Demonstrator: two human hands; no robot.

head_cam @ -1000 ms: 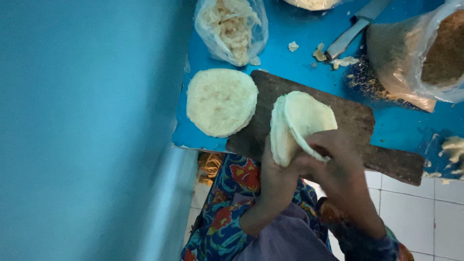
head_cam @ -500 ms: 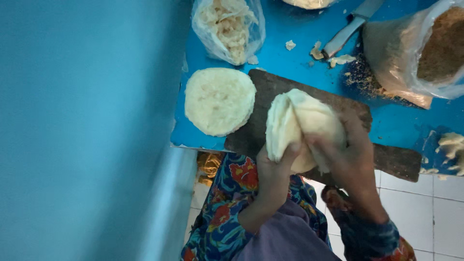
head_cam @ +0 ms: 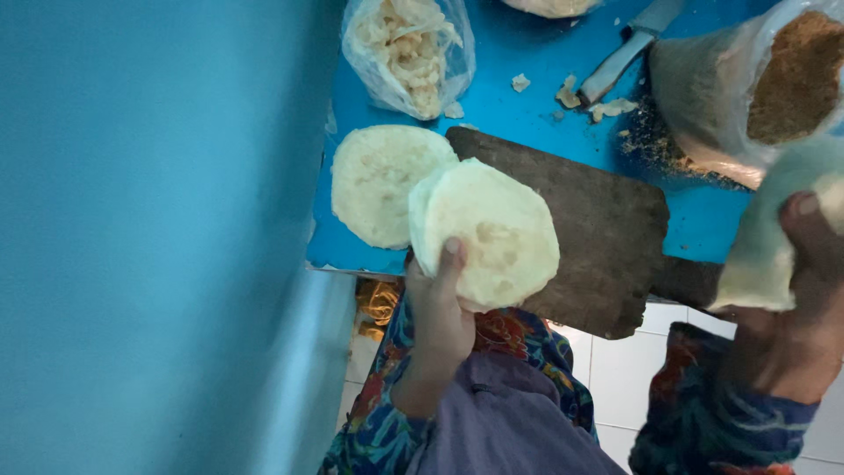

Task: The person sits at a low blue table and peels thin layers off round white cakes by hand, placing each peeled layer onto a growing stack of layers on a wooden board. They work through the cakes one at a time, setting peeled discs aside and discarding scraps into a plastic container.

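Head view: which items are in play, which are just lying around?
In play:
left hand, grip on a round flatbread
right hand, grip on a second piece
flat round on the blue table
dark board

Lying about:
bag of pale shreds
bag of brown crumbs
knife
scraps

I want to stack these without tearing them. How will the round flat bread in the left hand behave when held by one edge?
The flat bread probably stays fairly stiff: the left hand grips only its lower edge, yet it stands unbent. It looks thin, so likely light. Its pitted face suggests it may crack if flexed.
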